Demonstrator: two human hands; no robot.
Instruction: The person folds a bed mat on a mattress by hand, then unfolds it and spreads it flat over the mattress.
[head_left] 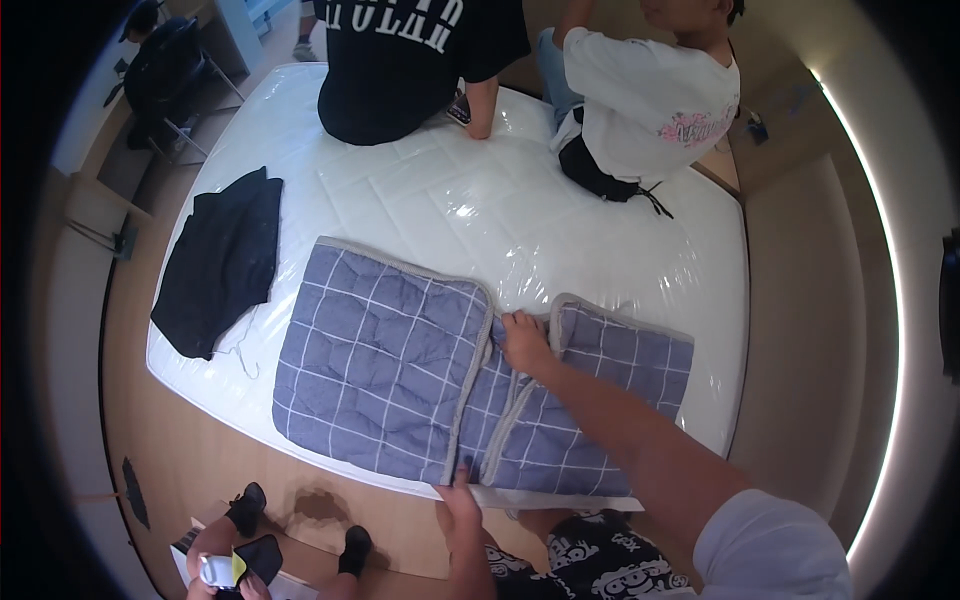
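Note:
A blue-grey quilted pad (375,355) with white check lines and a grey bound edge lies folded on a plastic-wrapped white mattress (450,200). Its left and right parts are folded toward the middle, leaving a narrow strip between the two bound edges. My right hand (527,345) reaches across the right part, fingers curled over the pad's far edge at that strip. At the near edge, my left hand (462,497) grips the pad by the left fold, thumb on top and fingers hidden underneath.
Left of the pad lies a black garment (222,262). Two people, one in a black shirt (410,70) and one in a white shirt (645,100), sit at the mattress's far side. Another person's leg (355,550) shows at lower left. A chair (185,85) stands far left.

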